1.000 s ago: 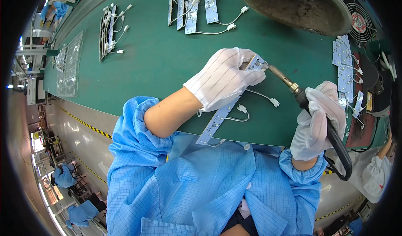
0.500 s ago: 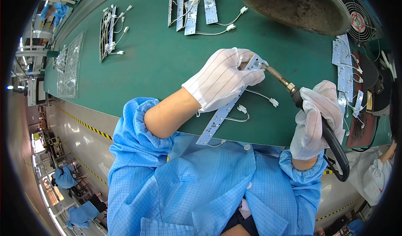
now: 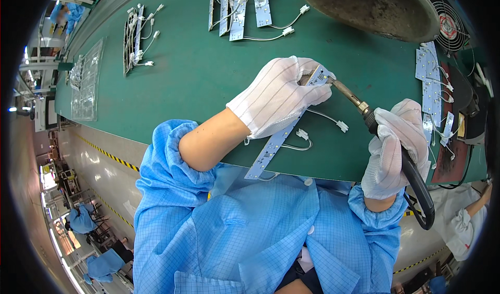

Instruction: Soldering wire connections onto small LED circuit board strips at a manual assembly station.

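Note:
In a white striped glove, my left hand (image 3: 286,93) grips a narrow LED circuit board (image 3: 271,152) near its upper end. The board slants down toward the table's front edge, and thin white wires with white connectors (image 3: 302,134) trail from it. My gloved right hand (image 3: 397,145) is closed round the dark handle of a soldering iron (image 3: 363,108). The iron's tip meets the upper end of the board beside my left fingertips. Whether solder lies at the tip is too small to tell.
Several LED boards with wires lie at the table's back (image 3: 237,12), at the far left (image 3: 134,41) and at the right (image 3: 430,85). A large dark round-rimmed object (image 3: 372,7) overhangs the back right, near a fan (image 3: 447,25). Clear plastic trays (image 3: 87,83) lie at left.
Both hands, the board and the iron keep nearly the same pose. The whole view has shifted very slightly. A co-worker's sleeved arm at the lower right has moved a little.

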Tool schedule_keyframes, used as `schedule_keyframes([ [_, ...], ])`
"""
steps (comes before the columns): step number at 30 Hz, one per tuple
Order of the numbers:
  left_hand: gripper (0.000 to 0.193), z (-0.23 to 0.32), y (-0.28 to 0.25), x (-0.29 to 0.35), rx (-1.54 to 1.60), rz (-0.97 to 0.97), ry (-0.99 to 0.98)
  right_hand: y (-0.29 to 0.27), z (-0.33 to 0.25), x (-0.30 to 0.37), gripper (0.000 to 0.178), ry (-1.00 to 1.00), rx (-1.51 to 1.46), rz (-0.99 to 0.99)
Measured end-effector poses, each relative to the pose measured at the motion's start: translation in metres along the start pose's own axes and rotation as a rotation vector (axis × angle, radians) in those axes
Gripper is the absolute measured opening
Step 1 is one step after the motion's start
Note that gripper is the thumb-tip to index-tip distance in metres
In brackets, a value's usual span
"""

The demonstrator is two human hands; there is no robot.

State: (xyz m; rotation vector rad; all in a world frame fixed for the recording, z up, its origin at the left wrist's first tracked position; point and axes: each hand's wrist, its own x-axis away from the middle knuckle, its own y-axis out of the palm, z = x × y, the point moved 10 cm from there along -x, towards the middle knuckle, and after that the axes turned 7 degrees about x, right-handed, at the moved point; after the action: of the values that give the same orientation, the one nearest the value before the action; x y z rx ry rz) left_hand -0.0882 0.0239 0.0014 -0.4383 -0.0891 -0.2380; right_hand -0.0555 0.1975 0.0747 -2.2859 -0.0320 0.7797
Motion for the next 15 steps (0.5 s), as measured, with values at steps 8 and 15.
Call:
schedule_keyframes([
  [8,0.040,0.014,0.001,0.005,-0.105,0.011,0.153,-0.006,-0.023,0.002,0.010,-0.306,-0.011,0.044],
  [15,0.055,0.015,-0.028,0.047,-0.608,0.226,-0.042,-0.011,-0.006,-0.009,0.011,-0.226,-0.148,0.087],
])
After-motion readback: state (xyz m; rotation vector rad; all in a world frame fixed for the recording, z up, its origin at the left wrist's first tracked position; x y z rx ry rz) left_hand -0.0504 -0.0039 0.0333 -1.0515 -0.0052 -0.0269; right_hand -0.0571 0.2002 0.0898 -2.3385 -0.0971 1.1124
